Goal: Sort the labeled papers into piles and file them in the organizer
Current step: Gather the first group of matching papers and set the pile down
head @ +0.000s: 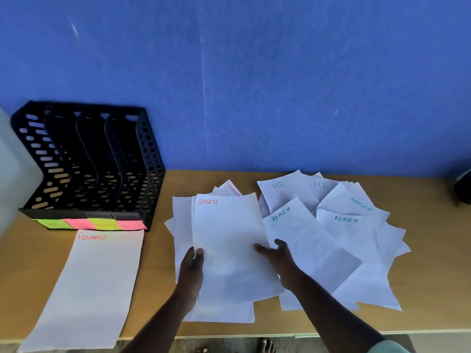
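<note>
White SPORTS sheet | L hand + R hand grip its edges | FINANCE sheet near organizer

Bare surface runs as a strip from the near edge toward the far edge, between the lone FINANCE sheet at the near left and the spread of loose papers filling the middle and right. The black organizer blocks the far left corner, just beyond the FINANCE sheet. At the right edge a narrow bare margin remains, with a dark object at the far right corner.
</note>
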The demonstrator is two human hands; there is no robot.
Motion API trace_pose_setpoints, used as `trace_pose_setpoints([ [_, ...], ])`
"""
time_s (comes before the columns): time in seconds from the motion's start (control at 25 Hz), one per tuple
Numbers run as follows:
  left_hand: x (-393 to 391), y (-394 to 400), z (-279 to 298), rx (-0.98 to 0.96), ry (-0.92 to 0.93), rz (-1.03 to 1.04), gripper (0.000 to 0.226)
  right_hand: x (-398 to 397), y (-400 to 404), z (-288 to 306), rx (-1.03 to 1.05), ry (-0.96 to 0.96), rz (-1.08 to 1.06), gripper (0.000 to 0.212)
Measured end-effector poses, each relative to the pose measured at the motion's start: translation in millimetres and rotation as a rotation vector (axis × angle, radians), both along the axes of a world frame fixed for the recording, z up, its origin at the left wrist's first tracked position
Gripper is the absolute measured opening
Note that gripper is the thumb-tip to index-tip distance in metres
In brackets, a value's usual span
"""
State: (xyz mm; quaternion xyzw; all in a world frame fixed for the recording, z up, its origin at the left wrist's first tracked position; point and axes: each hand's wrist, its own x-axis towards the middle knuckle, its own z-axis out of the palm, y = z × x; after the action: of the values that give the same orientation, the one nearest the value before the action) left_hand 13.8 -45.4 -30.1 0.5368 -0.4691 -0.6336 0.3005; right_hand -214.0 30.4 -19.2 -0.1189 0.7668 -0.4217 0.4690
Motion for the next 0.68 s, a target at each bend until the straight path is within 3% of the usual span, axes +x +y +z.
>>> trace_pose_setpoints([
  [0.08,-9.3,1.5,8.4,-0.048,0.024,-0.071,0.022,-7.0,13.0,2.5,-0.065,-0.073,0.045,0.053],
  [0.16,-17.4,1.7,17.5,-0.1,0.008,-0.168,0.035,-6.7,20.3,8.4,-0.157,-0.01,0.055,0.019],
  [0.2,-21.4,0.8,21.1,-0.138,-0.018,-0.192,0.041,-3.6,21.7,12.7,-0.198,0.064,0.042,0.015],
  [0.4,-50.9,6.9,46.0,-0.482,-0.143,-0.015,0.037,15.9,24.3,31.6,-0.401,0.417,-0.032,0.026],
  [0.56,-59.3,14.9,50.6,-0.55,-0.152,0.029,0.039,28.6,28.4,35.9,-0.457,0.503,-0.036,0.046],
  [0.68,-55.0,19.7,39.5,-0.544,-0.224,-0.048,0.037,32.8,35.3,19.7,-0.332,0.457,-0.05,0.025],
])
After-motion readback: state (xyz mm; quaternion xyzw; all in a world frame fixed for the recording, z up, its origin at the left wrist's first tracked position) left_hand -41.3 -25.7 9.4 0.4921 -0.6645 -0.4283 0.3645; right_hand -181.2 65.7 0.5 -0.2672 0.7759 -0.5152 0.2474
